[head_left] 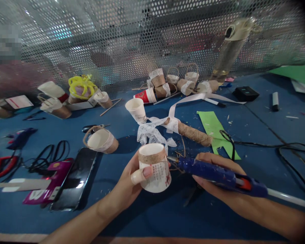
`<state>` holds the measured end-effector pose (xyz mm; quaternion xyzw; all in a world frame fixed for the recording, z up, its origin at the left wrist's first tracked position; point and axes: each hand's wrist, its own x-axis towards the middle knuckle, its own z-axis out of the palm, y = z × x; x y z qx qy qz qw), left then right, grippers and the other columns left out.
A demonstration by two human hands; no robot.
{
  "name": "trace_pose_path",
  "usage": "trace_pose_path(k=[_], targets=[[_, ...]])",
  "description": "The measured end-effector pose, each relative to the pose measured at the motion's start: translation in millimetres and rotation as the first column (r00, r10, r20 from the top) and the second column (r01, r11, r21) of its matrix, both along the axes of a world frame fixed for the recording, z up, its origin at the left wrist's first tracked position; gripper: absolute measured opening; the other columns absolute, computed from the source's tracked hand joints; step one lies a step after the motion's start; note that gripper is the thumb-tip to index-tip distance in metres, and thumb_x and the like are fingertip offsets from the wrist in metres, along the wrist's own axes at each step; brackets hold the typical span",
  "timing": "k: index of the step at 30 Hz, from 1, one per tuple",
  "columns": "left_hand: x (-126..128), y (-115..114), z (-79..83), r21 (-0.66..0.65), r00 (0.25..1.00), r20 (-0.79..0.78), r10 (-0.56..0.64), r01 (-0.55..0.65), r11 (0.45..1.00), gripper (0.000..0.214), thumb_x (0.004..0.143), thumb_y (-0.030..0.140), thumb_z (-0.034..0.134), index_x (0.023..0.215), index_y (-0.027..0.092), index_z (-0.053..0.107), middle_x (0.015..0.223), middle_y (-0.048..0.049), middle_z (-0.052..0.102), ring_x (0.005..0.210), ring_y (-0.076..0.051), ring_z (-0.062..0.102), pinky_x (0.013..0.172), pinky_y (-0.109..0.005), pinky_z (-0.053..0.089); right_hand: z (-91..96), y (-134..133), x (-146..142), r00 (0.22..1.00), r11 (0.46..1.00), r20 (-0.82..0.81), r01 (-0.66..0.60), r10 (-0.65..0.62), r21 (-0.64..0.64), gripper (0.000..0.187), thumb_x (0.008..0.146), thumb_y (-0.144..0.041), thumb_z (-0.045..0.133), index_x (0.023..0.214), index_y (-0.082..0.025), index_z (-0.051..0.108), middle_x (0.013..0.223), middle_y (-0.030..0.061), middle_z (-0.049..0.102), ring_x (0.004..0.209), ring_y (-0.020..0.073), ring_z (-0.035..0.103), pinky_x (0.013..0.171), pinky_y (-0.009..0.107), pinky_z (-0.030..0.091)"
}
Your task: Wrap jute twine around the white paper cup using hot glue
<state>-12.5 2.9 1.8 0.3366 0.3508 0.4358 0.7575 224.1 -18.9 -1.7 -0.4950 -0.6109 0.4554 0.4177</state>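
Blue table [167, 217]. Right hand [222, 162] wrapped round glue gun [208, 171], nozzle [172, 159] just beside paper cup [152, 183]; contact unclear. Left hand [132, 173] closed round cup, held up front-centre; inside bottom hidden. Handled cup [113, 145], leftward: covering on, nothing visible inside. Held cup's brown band [152, 158] on; printed lower wall uncovered.

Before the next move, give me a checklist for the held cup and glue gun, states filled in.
1. Cup steadied: ok, held in the left hand.
2. Glue gun gripped: ok, in the right hand.
3. Glue stick loaded: ok, protruding from the rear.
4. Nozzle touching the brown band: cannot tell, though close.
5. Nozzle hot: cannot tell.
6. Space behind the cup clear: not ok, white lace lies there.
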Motion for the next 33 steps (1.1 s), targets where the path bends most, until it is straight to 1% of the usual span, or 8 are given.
trace_pose_path(k=[3, 6, 11, 16, 21, 24, 29, 33], targets=[[-2.9, -0.4, -3.7, 0.002, 0.999, -0.042, -0.013, 0.013, 1.0, 0.042, 0.076, 0.032, 0.072, 0.117, 0.022, 0.068, 0.104, -0.0095, 0.076, 0.091, -0.027, 0.07, 0.081, -0.035, 0.055, -1.8, 0.5, 3.2, 0.997, 0.997, 0.009, -0.076, 0.076, 0.001, 0.018, 0.084, -0.032, 0.064, 0.07, -0.024, 0.056, 0.067, -0.0008, 0.055, 0.06, 0.0163, 0.051, 0.053, 0.03, 0.037], [-4.6, 1.0, -6.5, 0.008, 0.997, -0.076, -0.017, 0.018, 1.0, 0.047, 0.076, 0.035, 0.072, 0.121, 0.022, 0.066, 0.108, -0.0096, 0.075, 0.095, -0.027, 0.069, 0.082, -0.033, 0.053, -2.3, 1.1, 6.5, 0.994, 0.995, 0.037, -0.099, 0.098, 0.015, 0.02, 0.085, -0.03, 0.061, 0.068, -0.023, 0.053, 0.064, -0.0014, 0.052, 0.056, 0.0147, 0.048, 0.051, 0.029, 0.035], [-1.9, 1.5, -5.0, 0.005, 0.985, -0.17, 0.005, -0.004, 1.0, 0.05, 0.075, 0.039, 0.074, 0.121, 0.023, 0.066, 0.119, -0.0097, 0.072, 0.102, -0.03, 0.066, 0.082, -0.033, 0.052, -2.9, 1.4, 8.5, 0.986, 0.987, 0.068, -0.155, 0.152, 0.035, 0.02, 0.083, -0.022, 0.059, 0.067, -0.023, 0.048, 0.065, -0.0004, 0.053, 0.056, 0.0151, 0.049, 0.052, 0.029, 0.036], [-0.7, 1.3, -4.4, 0.053, 0.97, -0.239, 0.042, -0.03, 0.998, 0.053, 0.071, 0.041, 0.078, 0.121, 0.026, 0.067, 0.124, -0.007, 0.071, 0.115, -0.033, 0.06, 0.091, -0.035, 0.049, -8.8, 0.8, 9.5, 0.99, 0.984, 0.084, -0.122, 0.112, 0.13, 0.024, 0.077, -0.02, 0.061, 0.066, -0.023, 0.04, 0.062, -0.0028, 0.049, 0.052, 0.0126, 0.044, 0.05, 0.028, 0.032], [-4.6, 0.9, -8.3, 0.071, 0.974, -0.221, 0.053, -0.038, 0.997, 0.047, 0.075, 0.04, 0.076, 0.12, 0.026, 0.068, 0.117, -0.0057, 0.073, 0.108, -0.029, 0.064, 0.088, -0.033, 0.051, -12.0, 2.4, 14.9, 0.98, 0.986, 0.173, -0.122, 0.1, 0.117, 0.023, 0.076, -0.016, 0.059, 0.067, -0.023, 0.039, 0.062, -0.0032, 0.048, 0.053, 0.0125, 0.043, 0.052, 0.028, 0.032], [-4.1, 0.5, -8.8, 0.067, 0.974, -0.227, 0.026, -0.011, 0.998, 0.047, 0.078, 0.039, 0.074, 0.123, 0.028, 0.065, 0.124, -0.0051, 0.071, 0.116, -0.03, 0.061, 0.09, -0.032, 0.05, -9.6, 2.1, 15.8, 0.974, 0.985, 0.199, -0.136, 0.112, 0.108, 0.025, 0.076, -0.014, 0.059, 0.067, -0.023, 0.037, 0.063, -0.0035, 0.049, 0.053, 0.0124, 0.045, 0.052, 0.028, 0.032], [1.3, 2.1, -7.3, 0.069, 0.97, -0.243, 0.022, -0.005, 0.998, 0.049, 0.078, 0.039, 0.074, 0.125, 0.029, 0.064, 0.13, -0.0042, 0.067, 0.127, -0.033, 0.053, 0.105, -0.039, 0.041, -2.5, -1.0, 12.1, 0.976, 0.975, 0.175, -0.157, 0.129, 0.158, 0.027, 0.077, -0.013, 0.059, 0.069, -0.023, 0.036, 0.062, -0.005, 0.044, 0.052, 0.0107, 0.039, 0.051, 0.027, 0.03], [1.6, 3.2, -8.0, 0.06, 0.973, -0.232, 0.001, 0.013, 0.998, 0.052, 0.076, 0.041, 0.076, 0.125, 0.028, 0.064, 0.129, -0.0055, 0.068, 0.125, -0.035, 0.054, 0.105, -0.042, 0.042, -1.9, -1.9, 11.1, 0.972, 0.973, 0.201, -0.159, 0.124, 0.166, 0.029, 0.077, -0.014, 0.06, 0.069, -0.023, 0.033, 0.062, -0.0048, 0.042, 0.052, 0.0108, 0.037, 0.05, 0.027, 0.029]])
